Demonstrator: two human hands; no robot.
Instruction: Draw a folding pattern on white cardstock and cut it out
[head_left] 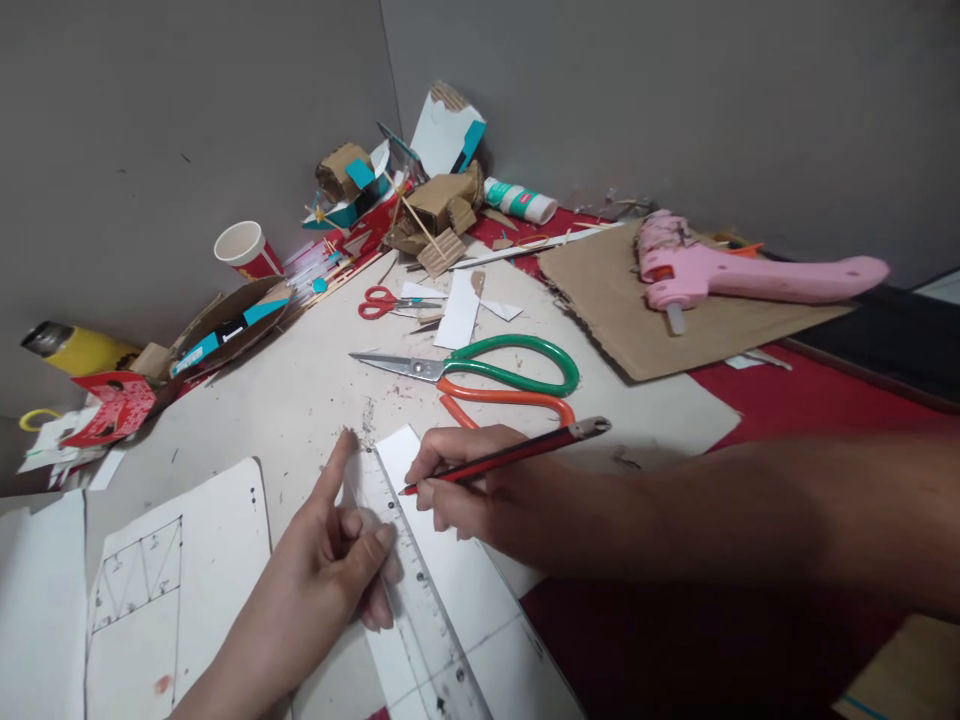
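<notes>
My left hand grips a clear ruler with its thumb on top and its index finger stretched along the far end. The ruler lies lengthwise on a long white card that has pencil lines across its near part. In my right hand is a red and black pencil, its tip at the ruler's right edge over the card. Just beyond my hands lie large scissors with one green and one orange handle. To the left, a sheet with a truss-like drawing lies flat.
A pink glue gun rests on brown cardboard at right. Small red scissors and paper scraps lie behind the large pair. Farther back are a paper cup, cardboard pieces and a white tube. A yellow bottle lies left.
</notes>
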